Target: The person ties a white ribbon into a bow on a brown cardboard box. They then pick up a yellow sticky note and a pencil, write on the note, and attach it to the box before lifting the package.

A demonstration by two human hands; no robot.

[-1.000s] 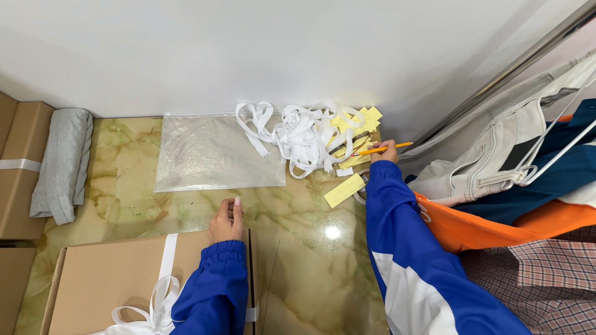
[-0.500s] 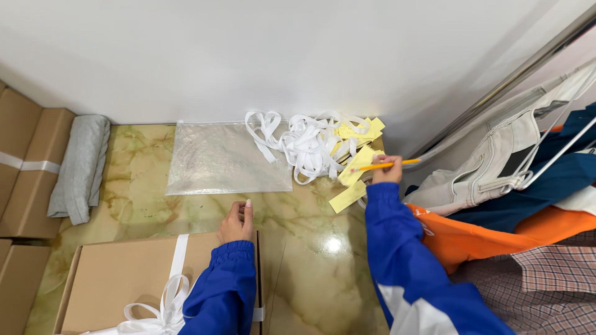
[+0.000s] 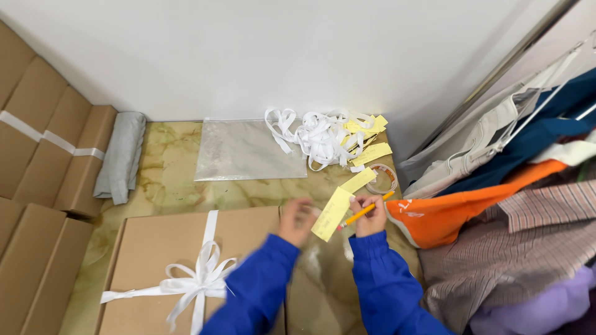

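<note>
Yellow paper slip (image 3: 333, 214), at centre frame, is pinched with an orange pencil (image 3: 365, 211) in the right hand (image 3: 369, 216); steadying it with the blurred, seemingly open left hand (image 3: 297, 220) seems wise.

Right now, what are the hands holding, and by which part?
The right hand holds a yellow pencil mid-shaft and a yellow paper slip by its upper edge. The blurred left hand looks empty.

1 pencil (image 3: 365, 212) – 1 tape roll (image 3: 382, 178)
</note>
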